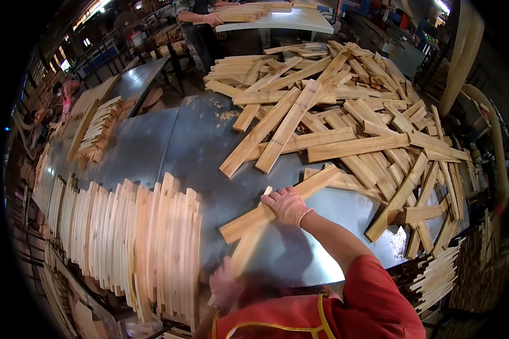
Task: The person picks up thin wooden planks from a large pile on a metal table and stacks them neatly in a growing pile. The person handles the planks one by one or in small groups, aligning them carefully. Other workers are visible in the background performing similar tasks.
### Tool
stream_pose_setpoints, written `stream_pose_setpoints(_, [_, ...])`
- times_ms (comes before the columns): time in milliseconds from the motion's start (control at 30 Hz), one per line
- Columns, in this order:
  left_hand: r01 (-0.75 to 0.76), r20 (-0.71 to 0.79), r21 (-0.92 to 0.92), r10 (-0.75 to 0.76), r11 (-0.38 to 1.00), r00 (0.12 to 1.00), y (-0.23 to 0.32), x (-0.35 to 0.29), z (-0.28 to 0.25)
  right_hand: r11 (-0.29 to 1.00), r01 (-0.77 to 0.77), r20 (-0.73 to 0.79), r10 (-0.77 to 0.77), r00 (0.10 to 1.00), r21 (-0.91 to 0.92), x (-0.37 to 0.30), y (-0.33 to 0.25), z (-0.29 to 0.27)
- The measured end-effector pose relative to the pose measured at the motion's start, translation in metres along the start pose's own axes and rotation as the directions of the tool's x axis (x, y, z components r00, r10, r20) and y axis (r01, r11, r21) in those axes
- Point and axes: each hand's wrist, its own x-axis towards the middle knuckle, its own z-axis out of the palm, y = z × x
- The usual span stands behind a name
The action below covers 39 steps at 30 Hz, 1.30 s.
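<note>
My right hand, in a pale knitted glove, is closed over a wooden board that lies slantwise above the bare metal table top. Crossing beneath it is a second wooden board, tilted the other way, whose upper tip shows by my right fingers. At that second board's lower end is my left hand, also gloved and close to my body. Motion smears its fingers, so their grip cannot be made out.
Many loose boards lie in a jumbled heap on the right of the metal table. To the left stands a tight row of boards, with a smaller stack beyond. Another person handles boards at a white table.
</note>
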Motion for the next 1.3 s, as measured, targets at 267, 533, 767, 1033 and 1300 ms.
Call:
stream_pose_setpoints(267, [0.161,-0.477,0.559,0.156,0.814,0.865,-0.078,-0.029,0.001,0.942,-0.263,-0.011,0.271,0.962,0.206,0.014,0.138,-0.032])
stream_pose_setpoints(533, [0.290,-0.416,0.245,-0.170,0.925,0.894,-0.062,-0.028,-0.008,0.940,-0.328,0.035,0.333,0.942,-0.096,0.047,0.173,0.013])
stream_pose_setpoints(767, [0.186,-0.397,0.429,-0.001,0.884,0.918,-0.068,-0.037,-0.022,0.780,-0.401,0.086,0.413,0.907,0.480,0.015,0.111,0.034])
stream_pose_setpoints(1033, [-0.066,-0.003,-0.140,0.066,0.988,0.998,0.018,0.015,-0.025,0.029,-0.313,0.310,0.073,0.948,0.949,-0.016,-0.134,0.107])
stream_pose_setpoints(1300, [-0.070,-0.274,0.284,0.151,0.956,0.950,-0.041,-0.015,-0.015,0.321,-0.156,0.130,0.102,0.986,0.934,-0.030,-0.007,0.086])
